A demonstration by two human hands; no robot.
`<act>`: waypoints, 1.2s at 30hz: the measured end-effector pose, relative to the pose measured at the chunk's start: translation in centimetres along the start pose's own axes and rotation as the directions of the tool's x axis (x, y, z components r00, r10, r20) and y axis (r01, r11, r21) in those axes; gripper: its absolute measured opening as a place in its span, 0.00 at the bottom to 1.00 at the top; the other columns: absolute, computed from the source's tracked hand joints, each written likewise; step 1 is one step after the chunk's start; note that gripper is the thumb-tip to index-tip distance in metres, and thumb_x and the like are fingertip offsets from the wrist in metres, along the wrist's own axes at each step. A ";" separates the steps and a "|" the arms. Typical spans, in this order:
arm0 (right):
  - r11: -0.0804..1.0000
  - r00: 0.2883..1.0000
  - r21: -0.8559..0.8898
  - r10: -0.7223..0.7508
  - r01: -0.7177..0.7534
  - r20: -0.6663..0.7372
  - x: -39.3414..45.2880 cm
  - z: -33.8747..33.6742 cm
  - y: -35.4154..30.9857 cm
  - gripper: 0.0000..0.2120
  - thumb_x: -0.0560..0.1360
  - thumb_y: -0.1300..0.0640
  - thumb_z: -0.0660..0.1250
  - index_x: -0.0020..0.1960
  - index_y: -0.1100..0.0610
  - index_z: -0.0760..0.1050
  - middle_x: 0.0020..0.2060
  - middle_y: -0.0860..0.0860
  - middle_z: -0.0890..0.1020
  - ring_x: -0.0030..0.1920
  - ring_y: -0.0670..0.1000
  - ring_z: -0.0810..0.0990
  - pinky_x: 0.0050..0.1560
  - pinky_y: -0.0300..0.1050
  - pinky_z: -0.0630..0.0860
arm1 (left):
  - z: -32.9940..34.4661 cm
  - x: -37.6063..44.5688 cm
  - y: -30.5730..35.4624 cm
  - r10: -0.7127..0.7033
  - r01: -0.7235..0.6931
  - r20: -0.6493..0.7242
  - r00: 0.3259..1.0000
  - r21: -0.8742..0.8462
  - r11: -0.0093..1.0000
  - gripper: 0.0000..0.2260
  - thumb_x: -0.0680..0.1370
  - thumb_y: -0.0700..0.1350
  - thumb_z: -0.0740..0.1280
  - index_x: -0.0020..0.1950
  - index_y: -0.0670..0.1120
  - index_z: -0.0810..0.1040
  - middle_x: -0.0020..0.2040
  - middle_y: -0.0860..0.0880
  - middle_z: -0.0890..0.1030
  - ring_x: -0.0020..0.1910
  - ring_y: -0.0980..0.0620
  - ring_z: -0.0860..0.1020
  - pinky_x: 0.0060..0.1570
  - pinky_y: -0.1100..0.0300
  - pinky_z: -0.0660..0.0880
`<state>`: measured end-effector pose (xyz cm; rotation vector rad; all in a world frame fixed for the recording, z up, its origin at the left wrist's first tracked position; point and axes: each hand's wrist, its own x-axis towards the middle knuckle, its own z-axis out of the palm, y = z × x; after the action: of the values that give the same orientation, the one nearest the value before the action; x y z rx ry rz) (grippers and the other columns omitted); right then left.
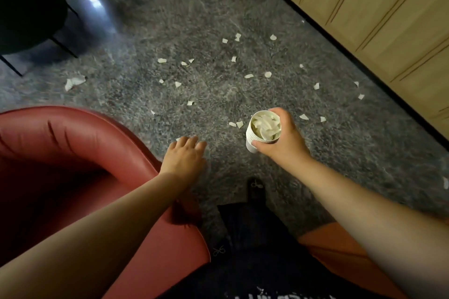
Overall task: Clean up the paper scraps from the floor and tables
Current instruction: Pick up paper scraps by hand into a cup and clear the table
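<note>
Several white paper scraps (249,76) lie scattered over the grey carpet (194,19). A bigger crumpled piece (74,81) lies at the left. My right hand (283,139) grips a white paper cup (263,130) filled with scraps, held upright above the carpet. My left hand (185,156) reaches down with fingers spread, its fingertips at a small scrap (178,139) beside the red armchair. Two scraps (237,124) lie just left of the cup.
A red leather armchair (73,153) fills the lower left. A wooden panelled wall (376,7) runs along the right. Dark chair legs (60,48) and a black seat stand at the upper left. An orange seat (340,245) and my dark-clothed legs (255,238) are below.
</note>
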<state>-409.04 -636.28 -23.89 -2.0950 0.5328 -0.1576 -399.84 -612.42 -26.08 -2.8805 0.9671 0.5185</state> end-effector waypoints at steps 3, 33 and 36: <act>1.000 0.999 0.013 -0.003 0.003 0.043 5.2 -0.2 0.0 0.37 0.62 0.53 0.79 0.64 0.43 0.63 0.60 0.47 0.74 0.56 0.47 0.75 0.47 0.32 0.67 | -1.2 4.4 -0.8 -0.034 0.034 0.006 0.999 -0.020 0.999 0.24 0.81 0.55 0.58 0.76 0.51 0.61 0.76 0.47 0.63 0.74 0.45 0.60 0.69 0.50 0.60; 0.978 0.936 -0.002 -0.200 0.209 0.291 58.0 13.3 -16.4 0.37 0.62 0.55 0.80 0.66 0.47 0.64 0.61 0.50 0.73 0.58 0.50 0.74 0.55 0.41 0.70 | -15.4 40.2 -27.0 -0.360 0.362 0.046 0.932 -0.082 0.928 0.23 0.82 0.57 0.57 0.75 0.51 0.63 0.74 0.48 0.66 0.72 0.45 0.64 0.68 0.50 0.62; 0.979 0.938 -0.005 -0.194 0.204 0.288 62.3 15.9 -19.0 0.38 0.62 0.53 0.79 0.66 0.44 0.63 0.61 0.50 0.74 0.57 0.50 0.75 0.55 0.41 0.71 | -17.2 43.5 -31.2 -0.352 0.357 0.068 0.933 -0.082 0.930 0.24 0.82 0.57 0.56 0.76 0.52 0.61 0.75 0.48 0.65 0.73 0.45 0.63 0.69 0.51 0.61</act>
<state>-342.28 -641.96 -22.80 -2.1561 0.1492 0.0407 -343.64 -615.21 -25.90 -3.0048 0.4047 0.6144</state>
